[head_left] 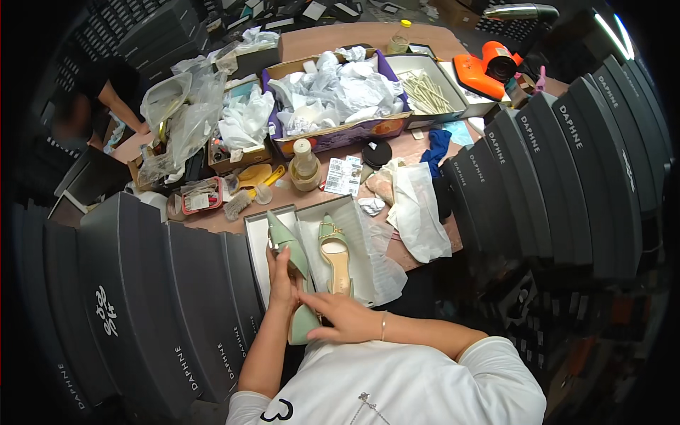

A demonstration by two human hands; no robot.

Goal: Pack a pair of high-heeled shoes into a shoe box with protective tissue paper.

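Observation:
A pale green pointed-toe shoe [287, 246] is in my left hand [280, 282], toe pointing away from me. My left fingers are closed around its side. The shoe's green heel end [303, 327] reaches back toward my white shirt. My right hand [347, 319] rests across that rear part, fingers stretched and thumb spread apart, touching it. Its fingertips meet the shoe close to my left wrist. Just beyond, the matching green shoe [336, 263], with a gold chain trim, lies in an open shoebox [363, 283] lined with white tissue paper [386, 273].
Dark shoebox stacks rise at left [134, 283] and right [559, 163]. Behind the open box are a glue bottle [304, 170], a yellow-handled brush [248, 200], a label sheet [343, 176] and a purple carton [340, 134] of crumpled tissue. Another person's arm [122, 106] shows far left.

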